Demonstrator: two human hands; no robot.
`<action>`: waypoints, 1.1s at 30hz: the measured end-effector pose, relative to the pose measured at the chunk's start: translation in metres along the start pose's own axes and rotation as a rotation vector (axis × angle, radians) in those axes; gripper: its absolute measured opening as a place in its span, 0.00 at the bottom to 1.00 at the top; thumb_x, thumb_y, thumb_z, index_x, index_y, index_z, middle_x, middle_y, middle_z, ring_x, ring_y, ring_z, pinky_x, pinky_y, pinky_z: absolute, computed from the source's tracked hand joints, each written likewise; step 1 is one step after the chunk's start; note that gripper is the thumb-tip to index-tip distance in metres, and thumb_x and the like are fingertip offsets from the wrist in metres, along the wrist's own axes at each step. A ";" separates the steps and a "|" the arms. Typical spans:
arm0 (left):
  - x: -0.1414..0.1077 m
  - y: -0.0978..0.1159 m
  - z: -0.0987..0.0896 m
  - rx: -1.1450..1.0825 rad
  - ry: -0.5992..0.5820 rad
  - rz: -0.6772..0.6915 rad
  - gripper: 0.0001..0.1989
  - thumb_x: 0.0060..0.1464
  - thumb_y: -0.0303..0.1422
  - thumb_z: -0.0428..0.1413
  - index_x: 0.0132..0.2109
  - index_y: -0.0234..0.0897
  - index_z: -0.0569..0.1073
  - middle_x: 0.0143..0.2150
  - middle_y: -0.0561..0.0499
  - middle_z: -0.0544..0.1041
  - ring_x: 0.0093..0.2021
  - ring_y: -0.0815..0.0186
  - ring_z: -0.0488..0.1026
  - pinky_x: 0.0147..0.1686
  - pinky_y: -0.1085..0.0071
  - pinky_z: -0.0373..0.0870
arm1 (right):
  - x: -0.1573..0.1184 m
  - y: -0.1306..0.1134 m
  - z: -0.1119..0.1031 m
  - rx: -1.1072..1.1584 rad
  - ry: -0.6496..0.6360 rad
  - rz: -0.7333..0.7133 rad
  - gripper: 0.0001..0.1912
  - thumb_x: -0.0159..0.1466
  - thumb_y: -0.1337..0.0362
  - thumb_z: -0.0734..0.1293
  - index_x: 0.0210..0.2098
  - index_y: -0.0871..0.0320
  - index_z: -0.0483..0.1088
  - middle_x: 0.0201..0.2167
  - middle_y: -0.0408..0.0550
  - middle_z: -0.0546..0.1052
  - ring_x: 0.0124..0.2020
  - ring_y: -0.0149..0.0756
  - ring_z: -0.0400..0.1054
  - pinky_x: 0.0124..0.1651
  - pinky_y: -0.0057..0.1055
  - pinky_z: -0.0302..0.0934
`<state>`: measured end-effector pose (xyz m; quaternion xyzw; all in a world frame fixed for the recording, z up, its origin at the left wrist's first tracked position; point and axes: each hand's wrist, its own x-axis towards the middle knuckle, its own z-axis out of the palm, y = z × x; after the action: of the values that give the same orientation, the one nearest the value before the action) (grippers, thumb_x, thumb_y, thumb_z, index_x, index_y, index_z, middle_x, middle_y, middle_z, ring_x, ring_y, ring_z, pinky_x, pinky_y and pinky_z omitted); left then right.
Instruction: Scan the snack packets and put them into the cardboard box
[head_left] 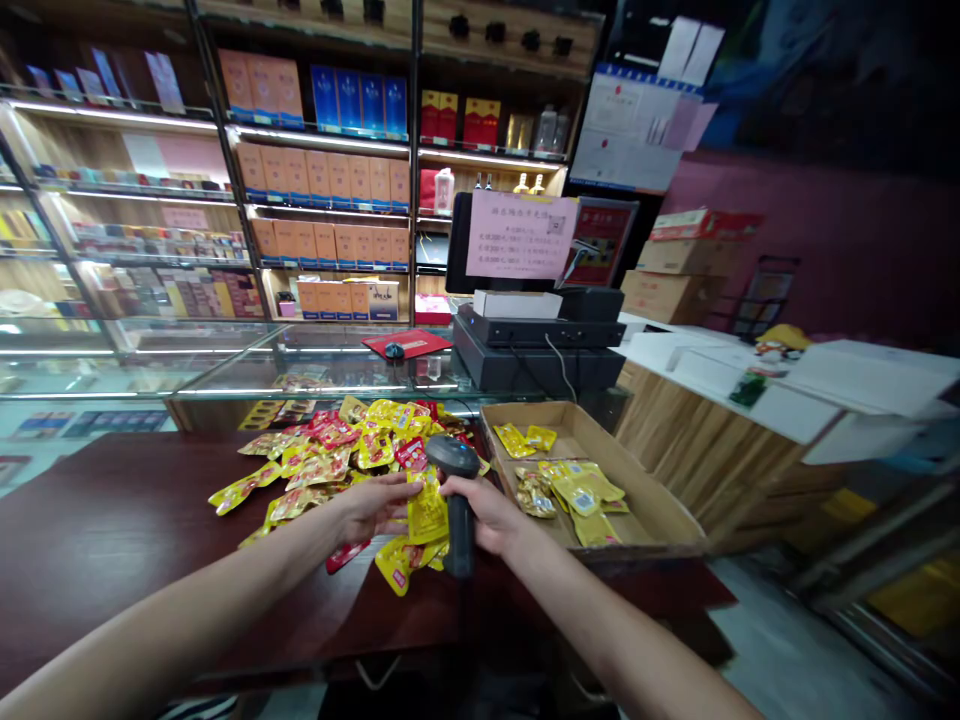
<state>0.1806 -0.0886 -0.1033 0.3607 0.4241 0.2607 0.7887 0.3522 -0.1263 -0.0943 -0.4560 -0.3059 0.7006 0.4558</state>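
My right hand (491, 512) is wrapped round the handle of a black barcode scanner (460, 530), its head tipped up and away from me. Between the scanner and my left hand (379, 505) is a yellow snack packet (427, 508), pinched upright by the left fingers. Behind and beside my hands spreads a heap of yellow, red and gold snack packets (319, 465) on the dark wooden table (112, 540). A few more yellow packets (401, 562) lie just below the held one. My left palm is partly hidden.
To the right stands a shallow cardboard box (652, 500) with several packets inside. A monitor with a pink notice (521, 235) stands on a black cash drawer (540, 360). A glass counter (315, 350) with a mouse (394, 350) lies behind; stocked shelves (322, 210) rise beyond.
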 end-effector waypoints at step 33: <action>0.048 0.021 0.008 0.182 0.284 0.359 0.26 0.31 0.27 0.67 0.43 0.34 0.72 0.28 0.51 0.77 0.25 0.67 0.73 0.27 0.72 0.68 | -0.010 -0.005 0.006 -0.145 0.084 -0.123 0.07 0.48 0.68 0.67 0.20 0.60 0.62 0.14 0.38 0.65 0.14 0.23 0.57 0.15 0.21 0.51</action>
<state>0.2094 -0.0444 -0.1066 0.4597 0.4817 0.4056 0.6262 0.3503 -0.1334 -0.0847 -0.4969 -0.3638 0.6278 0.4761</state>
